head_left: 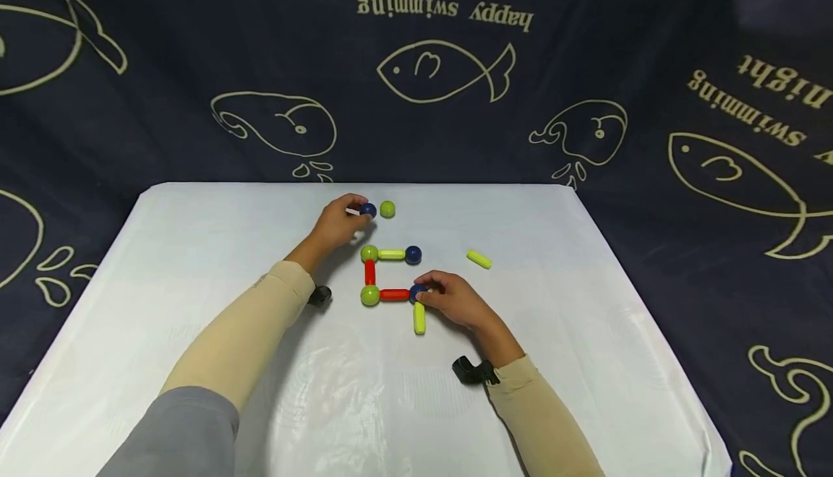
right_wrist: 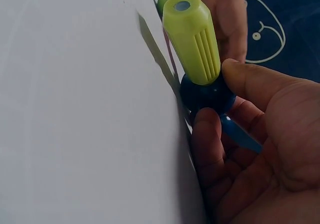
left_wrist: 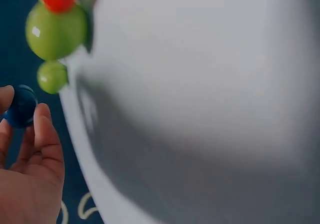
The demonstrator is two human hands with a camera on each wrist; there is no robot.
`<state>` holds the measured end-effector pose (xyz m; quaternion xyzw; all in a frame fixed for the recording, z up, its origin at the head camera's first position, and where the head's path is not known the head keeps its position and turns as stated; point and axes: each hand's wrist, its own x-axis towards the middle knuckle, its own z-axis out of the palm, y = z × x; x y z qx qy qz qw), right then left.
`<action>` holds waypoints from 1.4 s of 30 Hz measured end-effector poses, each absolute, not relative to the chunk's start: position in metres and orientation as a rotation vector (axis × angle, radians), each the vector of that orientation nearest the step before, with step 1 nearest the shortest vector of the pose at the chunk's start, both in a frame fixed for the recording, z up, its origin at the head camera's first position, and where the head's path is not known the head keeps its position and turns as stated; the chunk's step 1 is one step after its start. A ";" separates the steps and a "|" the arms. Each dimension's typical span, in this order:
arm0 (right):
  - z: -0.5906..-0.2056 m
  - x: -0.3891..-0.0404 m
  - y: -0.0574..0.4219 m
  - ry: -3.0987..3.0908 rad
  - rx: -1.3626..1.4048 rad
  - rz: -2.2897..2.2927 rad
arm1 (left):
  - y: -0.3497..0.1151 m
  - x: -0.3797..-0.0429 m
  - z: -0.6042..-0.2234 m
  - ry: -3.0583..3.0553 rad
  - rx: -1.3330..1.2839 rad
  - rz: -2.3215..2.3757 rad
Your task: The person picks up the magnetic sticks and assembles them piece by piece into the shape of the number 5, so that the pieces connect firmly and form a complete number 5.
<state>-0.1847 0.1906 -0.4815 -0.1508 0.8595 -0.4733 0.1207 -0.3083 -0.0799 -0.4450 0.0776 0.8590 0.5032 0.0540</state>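
At the far side of the table my left hand (head_left: 343, 218) pinches a dark blue ball (left_wrist: 21, 106) between thumb and fingers. Just right of it lies a loose green ball (head_left: 387, 209). My right hand (head_left: 454, 300) grips another blue ball (right_wrist: 207, 94) at a corner of the joined pieces. From that ball a yellow-green stick (head_left: 419, 318) points toward me, and a red stick (head_left: 394, 295) runs left to a green ball (head_left: 369, 295). A second red stick (head_left: 370, 272) leads up to a green ball (head_left: 369, 254), then a yellow-green stick (head_left: 392, 254) and a blue ball (head_left: 413, 255).
One loose yellow-green stick (head_left: 479, 259) lies on the white table (head_left: 560, 289), right of the joined pieces. Dark cloth (head_left: 273, 36) with fish and whale drawings hangs behind the table. Black wrist cameras (head_left: 473, 371) sit below both hands.
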 end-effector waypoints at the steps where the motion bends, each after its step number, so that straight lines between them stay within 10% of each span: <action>1: -0.481 -0.185 0.190 2.504 -0.439 -1.386 | -0.080 -0.304 -0.443 2.609 0.241 1.547; 27: -0.479 -0.186 0.189 2.550 -0.425 -1.359 | -0.063 -0.141 -0.439 2.418 0.542 1.435; 42: -0.479 -0.185 0.189 2.529 -0.429 -1.407 | -0.027 -0.113 -0.464 2.359 0.654 1.324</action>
